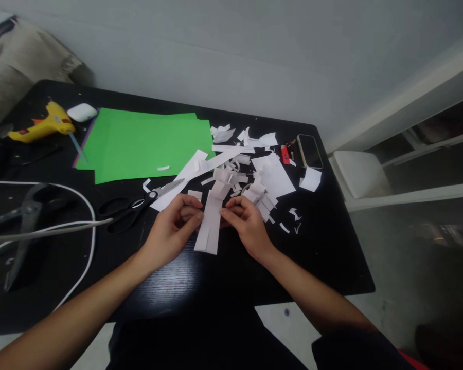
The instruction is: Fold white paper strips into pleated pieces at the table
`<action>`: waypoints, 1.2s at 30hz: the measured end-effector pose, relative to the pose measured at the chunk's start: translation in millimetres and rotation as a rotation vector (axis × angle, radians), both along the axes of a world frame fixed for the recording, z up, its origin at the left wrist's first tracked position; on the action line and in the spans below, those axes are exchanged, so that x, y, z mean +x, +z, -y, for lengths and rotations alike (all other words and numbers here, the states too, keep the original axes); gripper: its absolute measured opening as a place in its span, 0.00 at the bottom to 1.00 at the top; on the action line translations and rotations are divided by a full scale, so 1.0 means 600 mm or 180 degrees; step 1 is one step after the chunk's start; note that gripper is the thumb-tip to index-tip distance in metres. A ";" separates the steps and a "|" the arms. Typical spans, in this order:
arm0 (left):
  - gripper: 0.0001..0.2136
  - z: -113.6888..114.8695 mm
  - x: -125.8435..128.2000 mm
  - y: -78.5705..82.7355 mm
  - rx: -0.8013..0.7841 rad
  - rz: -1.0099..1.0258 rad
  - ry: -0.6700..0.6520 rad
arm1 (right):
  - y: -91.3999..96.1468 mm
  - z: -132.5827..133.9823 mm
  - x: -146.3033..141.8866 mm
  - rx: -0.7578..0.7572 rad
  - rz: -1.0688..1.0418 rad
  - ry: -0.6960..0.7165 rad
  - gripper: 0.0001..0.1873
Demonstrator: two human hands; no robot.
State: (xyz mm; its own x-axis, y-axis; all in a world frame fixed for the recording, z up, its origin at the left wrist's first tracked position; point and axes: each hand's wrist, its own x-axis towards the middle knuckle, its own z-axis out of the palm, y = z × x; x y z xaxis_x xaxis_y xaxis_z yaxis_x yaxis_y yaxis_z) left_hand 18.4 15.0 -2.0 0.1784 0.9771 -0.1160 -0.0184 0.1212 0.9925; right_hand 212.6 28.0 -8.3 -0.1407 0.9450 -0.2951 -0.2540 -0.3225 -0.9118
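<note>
A folded white paper strip (211, 218) stands between both hands over the black table (324, 257). My left hand (172, 231) pinches its left edge with thumb and fingers closed. My right hand (247, 221) pinches its right edge the same way. The strip's upper end reaches a small folded paper form (224, 180) among several white paper scraps (272, 174). Black-handled scissors (139, 204) lie just left of my left hand.
Green paper sheets (146, 144) lie at the back left. A yellow glue gun (42, 126), a white case (82, 112), pliers (21, 226) and a white cable (88, 246) sit on the left. A phone (309, 151) and a small red object (285, 154) lie back right.
</note>
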 end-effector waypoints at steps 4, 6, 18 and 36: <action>0.08 0.000 0.001 0.003 0.0010 0.0075 -0.0014 | 0.000 0.001 0.000 0.0053 0.0061 -0.0008 0.17; 0.08 0.000 0.001 0.005 0.0019 0.0089 -0.0017 | 0.001 0.001 -0.001 0.0068 0.0094 0.0004 0.17; 0.07 -0.002 0.004 0.007 0.0160 0.0079 0.0027 | 0.004 0.001 0.000 0.0179 0.0209 0.0018 0.15; 0.07 -0.001 -0.005 -0.004 0.0626 -0.0957 0.0188 | -0.003 0.012 0.000 0.0816 0.0822 0.0022 0.08</action>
State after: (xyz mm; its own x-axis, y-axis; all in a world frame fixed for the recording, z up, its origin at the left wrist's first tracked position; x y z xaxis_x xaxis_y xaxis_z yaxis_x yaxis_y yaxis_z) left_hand 15.4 15.3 -4.7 0.1074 0.9935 0.0365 0.2766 -0.0652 0.9588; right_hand 212.8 20.6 -10.0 -0.0990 0.9922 -0.0752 -0.0033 -0.0759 -0.9971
